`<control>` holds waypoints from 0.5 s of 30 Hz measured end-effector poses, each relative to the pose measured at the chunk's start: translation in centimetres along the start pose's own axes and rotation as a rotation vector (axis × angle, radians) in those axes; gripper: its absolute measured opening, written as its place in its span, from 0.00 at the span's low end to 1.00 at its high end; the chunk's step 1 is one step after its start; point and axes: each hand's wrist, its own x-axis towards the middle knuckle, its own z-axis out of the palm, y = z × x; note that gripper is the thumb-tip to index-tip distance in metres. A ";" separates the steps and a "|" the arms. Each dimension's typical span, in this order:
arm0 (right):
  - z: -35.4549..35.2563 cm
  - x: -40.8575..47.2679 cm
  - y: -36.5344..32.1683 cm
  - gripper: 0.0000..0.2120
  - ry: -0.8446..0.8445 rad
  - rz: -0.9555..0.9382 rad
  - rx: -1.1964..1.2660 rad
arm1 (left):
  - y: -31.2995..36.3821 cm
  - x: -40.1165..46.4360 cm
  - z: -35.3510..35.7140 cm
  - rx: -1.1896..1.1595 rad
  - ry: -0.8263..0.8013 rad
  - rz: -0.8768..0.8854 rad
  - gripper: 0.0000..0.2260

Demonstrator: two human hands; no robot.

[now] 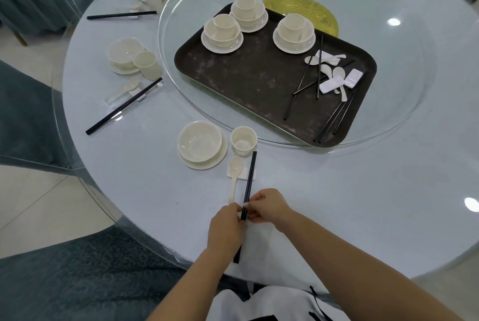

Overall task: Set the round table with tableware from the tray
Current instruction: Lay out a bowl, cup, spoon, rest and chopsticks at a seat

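Black chopsticks: thin, stiff, light, likely slick; tips lying on rest beside spoon.
Grip: left hand and right hand pinching the near ends, squaring them.
Hold advice: near ends are seeming best.

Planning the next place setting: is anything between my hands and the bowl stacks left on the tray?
Yes. The finished setting's cup and bowl stand between both hands and the tray.
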 end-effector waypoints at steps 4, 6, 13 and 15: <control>-1.1 0.6 -1.6 0.09 0.202 -0.069 -0.050 | 0.1 0.3 -1.4 -0.029 0.014 -0.018 0.15; -2.0 0.9 -3.0 0.08 0.316 -0.148 -0.015 | 0.3 0.5 -2.2 -0.049 0.040 -0.024 0.13; -2.8 2.8 -8.0 0.14 0.308 -0.237 0.069 | 1.3 0.4 -3.8 -0.117 0.137 -0.003 0.09; -2.4 3.2 -8.8 0.14 0.290 -0.242 0.082 | 1.5 0.3 -4.2 -0.135 0.145 0.011 0.08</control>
